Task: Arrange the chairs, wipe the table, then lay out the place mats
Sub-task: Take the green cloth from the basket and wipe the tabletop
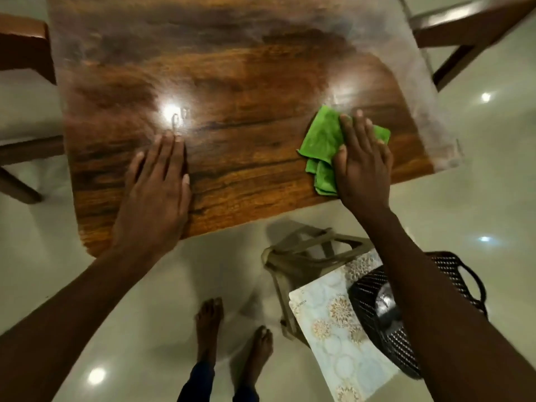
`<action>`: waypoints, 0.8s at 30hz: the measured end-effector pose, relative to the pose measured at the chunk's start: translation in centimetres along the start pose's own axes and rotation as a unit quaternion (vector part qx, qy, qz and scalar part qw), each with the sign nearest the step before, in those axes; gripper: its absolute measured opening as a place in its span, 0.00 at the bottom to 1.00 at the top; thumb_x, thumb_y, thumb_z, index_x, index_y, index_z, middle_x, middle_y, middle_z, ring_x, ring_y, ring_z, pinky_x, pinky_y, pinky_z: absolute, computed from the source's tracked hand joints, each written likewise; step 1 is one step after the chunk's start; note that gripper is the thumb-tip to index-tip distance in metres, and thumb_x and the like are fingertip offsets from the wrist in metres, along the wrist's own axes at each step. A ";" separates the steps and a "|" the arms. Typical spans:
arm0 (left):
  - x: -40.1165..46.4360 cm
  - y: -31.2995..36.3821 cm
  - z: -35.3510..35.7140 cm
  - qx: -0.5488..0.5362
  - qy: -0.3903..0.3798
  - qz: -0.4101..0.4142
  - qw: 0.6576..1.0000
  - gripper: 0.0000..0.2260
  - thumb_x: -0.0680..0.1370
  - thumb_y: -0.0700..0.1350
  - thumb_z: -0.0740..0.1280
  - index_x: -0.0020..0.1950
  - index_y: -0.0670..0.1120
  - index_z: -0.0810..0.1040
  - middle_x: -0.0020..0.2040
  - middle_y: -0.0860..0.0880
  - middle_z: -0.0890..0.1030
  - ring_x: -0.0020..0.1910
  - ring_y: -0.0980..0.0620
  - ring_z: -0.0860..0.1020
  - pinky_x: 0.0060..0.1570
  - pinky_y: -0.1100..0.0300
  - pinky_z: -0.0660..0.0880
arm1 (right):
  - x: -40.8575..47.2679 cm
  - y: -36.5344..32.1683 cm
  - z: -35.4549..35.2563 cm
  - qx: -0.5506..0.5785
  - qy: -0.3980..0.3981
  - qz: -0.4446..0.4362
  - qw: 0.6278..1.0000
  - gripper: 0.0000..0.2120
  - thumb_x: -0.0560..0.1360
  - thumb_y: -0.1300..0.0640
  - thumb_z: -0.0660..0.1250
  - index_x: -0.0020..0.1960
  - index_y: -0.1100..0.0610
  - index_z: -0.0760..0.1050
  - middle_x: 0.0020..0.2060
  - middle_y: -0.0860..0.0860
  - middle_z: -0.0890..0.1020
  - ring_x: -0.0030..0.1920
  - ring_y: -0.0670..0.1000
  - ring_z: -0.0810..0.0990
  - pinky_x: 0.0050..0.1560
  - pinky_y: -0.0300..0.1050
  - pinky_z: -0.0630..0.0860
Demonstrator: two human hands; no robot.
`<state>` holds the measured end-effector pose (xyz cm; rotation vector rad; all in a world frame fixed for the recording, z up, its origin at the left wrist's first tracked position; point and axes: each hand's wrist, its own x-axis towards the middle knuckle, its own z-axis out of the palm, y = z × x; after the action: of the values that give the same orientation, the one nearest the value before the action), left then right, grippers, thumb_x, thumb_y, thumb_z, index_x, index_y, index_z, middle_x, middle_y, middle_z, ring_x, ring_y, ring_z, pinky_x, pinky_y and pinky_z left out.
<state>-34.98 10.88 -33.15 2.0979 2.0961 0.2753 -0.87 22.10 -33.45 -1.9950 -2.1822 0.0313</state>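
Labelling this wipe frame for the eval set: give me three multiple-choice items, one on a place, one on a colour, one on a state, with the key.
1. Where does the patterned pale place mat lie?
A. on the wooden table top
B. on the beige plastic stool beside the table
C. on the floor tiles

2. What colour is the folded cloth on the glossy brown wooden table?
A. green
B. white
C. blue

3. How does the right hand meet the cloth?
A. fingers flat, pressing it onto the table
B. bunched in a closed fist, lifted off
C. not touching it

Key: 1 B, the mat rests on the stool near a black woven basket. 2 A, the cloth is bright green. 3 A, the fingers lie straight over the cloth; the left hand rests flat on bare wood.
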 end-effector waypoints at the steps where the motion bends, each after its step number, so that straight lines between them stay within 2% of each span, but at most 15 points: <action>1: -0.1 -0.1 -0.1 0.002 -0.004 -0.005 1.000 0.27 0.88 0.50 0.45 0.87 0.42 0.51 0.87 0.43 0.53 0.87 0.47 0.50 0.85 0.45 0.50 | 0.2 -0.1 0.1 -0.001 -0.004 -0.003 1.000 0.28 0.86 0.47 0.50 0.86 0.45 0.57 0.86 0.48 0.58 0.85 0.49 0.55 0.80 0.54 0.58; 4: -0.1 0.5 -1.4 0.028 -0.031 -0.008 0.999 0.26 0.89 0.47 0.48 0.87 0.42 0.50 0.87 0.43 0.52 0.87 0.46 0.49 0.84 0.45 0.51 | 0.0 -0.1 -2.2 0.001 -0.043 -0.004 0.999 0.29 0.86 0.45 0.49 0.86 0.48 0.57 0.86 0.51 0.58 0.85 0.53 0.57 0.79 0.57 0.61; 6: 0.7 1.1 -2.9 0.040 -0.091 -0.035 0.994 0.26 0.89 0.46 0.49 0.87 0.41 0.51 0.87 0.42 0.52 0.86 0.45 0.51 0.83 0.45 0.52 | -1.6 -0.5 -4.5 0.020 -0.075 0.015 0.997 0.31 0.86 0.42 0.45 0.87 0.50 0.55 0.86 0.53 0.58 0.85 0.55 0.57 0.79 0.59 0.61; 9: 0.6 4.8 -7.3 0.051 -0.163 -0.078 0.982 0.27 0.87 0.49 0.49 0.84 0.38 0.58 0.85 0.39 0.60 0.84 0.41 0.59 0.81 0.41 0.57 | -8.0 -1.8 -9.0 0.056 -0.110 0.066 0.990 0.32 0.86 0.41 0.45 0.86 0.54 0.54 0.85 0.53 0.59 0.85 0.55 0.59 0.78 0.59 0.63; 11: -2.1 8.8 -9.5 0.042 -0.173 -0.061 0.982 0.28 0.85 0.49 0.54 0.83 0.36 0.60 0.83 0.37 0.62 0.83 0.39 0.61 0.80 0.39 0.60 | -13.7 -2.3 -12.0 0.059 -0.155 0.088 0.982 0.35 0.83 0.41 0.41 0.87 0.54 0.53 0.85 0.54 0.60 0.84 0.56 0.60 0.77 0.59 0.64; 13: -5.7 13.7 -11.6 0.024 -0.189 -0.028 0.981 0.30 0.85 0.47 0.60 0.85 0.37 0.57 0.85 0.37 0.59 0.85 0.40 0.58 0.81 0.41 0.57 | -19.4 -1.7 -15.6 0.050 -0.215 0.107 0.969 0.38 0.81 0.41 0.37 0.87 0.55 0.51 0.85 0.55 0.58 0.85 0.57 0.58 0.80 0.58 0.59; 15: -8.9 18.6 -13.8 0.036 -0.233 0.008 0.972 0.33 0.84 0.46 0.62 0.86 0.38 0.53 0.86 0.39 0.55 0.86 0.42 0.54 0.82 0.43 0.54 | -24.3 -0.3 -18.9 0.053 -0.242 0.117 0.962 0.33 0.85 0.43 0.41 0.87 0.57 0.50 0.85 0.57 0.57 0.85 0.57 0.57 0.81 0.58 0.57; 17: -9.9 22.7 -14.7 0.041 -0.216 0.044 0.974 0.33 0.84 0.46 0.61 0.86 0.39 0.51 0.87 0.40 0.52 0.86 0.42 0.52 0.82 0.43 0.53 | -25.8 1.8 -21.3 0.049 -0.194 0.141 0.969 0.31 0.87 0.47 0.51 0.86 0.59 0.52 0.85 0.58 0.58 0.85 0.58 0.57 0.81 0.58 0.57; 19: -10.3 26.6 -15.5 0.041 -0.200 0.079 0.976 0.32 0.84 0.45 0.60 0.85 0.38 0.52 0.86 0.39 0.53 0.86 0.42 0.53 0.81 0.44 0.54 | -26.0 3.9 -24.0 0.027 -0.142 0.147 0.979 0.30 0.87 0.49 0.56 0.85 0.59 0.54 0.84 0.58 0.61 0.83 0.58 0.60 0.81 0.58 0.59; 22: -11.0 31.8 -16.3 0.044 -0.181 0.136 0.973 0.31 0.84 0.43 0.59 0.85 0.38 0.53 0.86 0.39 0.55 0.86 0.42 0.54 0.81 0.45 0.54 | -26.0 7.0 -27.4 0.000 -0.085 0.169 0.982 0.29 0.85 0.52 0.59 0.83 0.59 0.59 0.80 0.57 0.68 0.81 0.57 0.66 0.79 0.55 0.62; 24: -11.3 35.4 -16.8 0.040 -0.169 0.169 0.970 0.30 0.84 0.42 0.60 0.85 0.38 0.54 0.85 0.39 0.56 0.85 0.42 0.54 0.82 0.46 0.55 | -26.2 8.9 -29.9 -0.017 -0.047 0.199 0.979 0.26 0.84 0.53 0.59 0.80 0.59 0.62 0.73 0.56 0.75 0.75 0.56 0.72 0.74 0.54 0.67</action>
<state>-4.76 -0.73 -8.36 2.3464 1.5805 -0.1249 14.45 -6.18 -8.52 -2.4628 -1.8043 0.1467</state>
